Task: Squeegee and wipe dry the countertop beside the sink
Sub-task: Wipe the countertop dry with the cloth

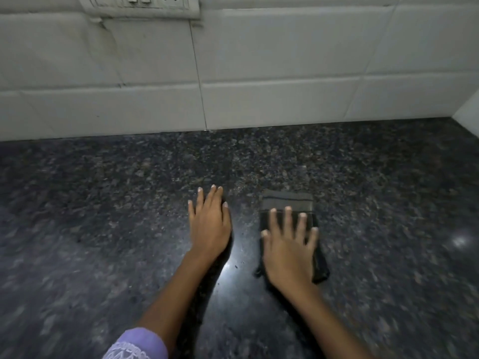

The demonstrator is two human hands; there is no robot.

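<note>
Lilac fabric, a sleeve point(140, 344) with a white lace edge, shows at the near bottom, left of centre, on the person's left arm. Both bare forearms reach away from the viewer over a dark speckled granite countertop point(90, 229) that fills the lower part of the view.

Farther out, the left hand point(209, 224) lies flat on the countertop, palm down, fingers straight and close together, grasping nothing. Just to its right, and apart from it, the right hand point(289, 251) lies palm down on a dark folded cloth point(286, 202), fingers straight and spread, pressing the cloth rather than gripping it. This hand is slightly blurred. The cloth rests flat on the countertop; its far end, with a paler grey band, sticks out beyond the fingertips, and its near right edge shows beside the wrist.

Bright glints of light sit on the polished stone between the two wrists and far right of the cloth.

Beyond the cloth, the countertop meets a wall of white tiles point(285, 73). High on that wall, up and left of the cloth, is a white switch plate point(140, 5), cut off by the top edge.
</note>
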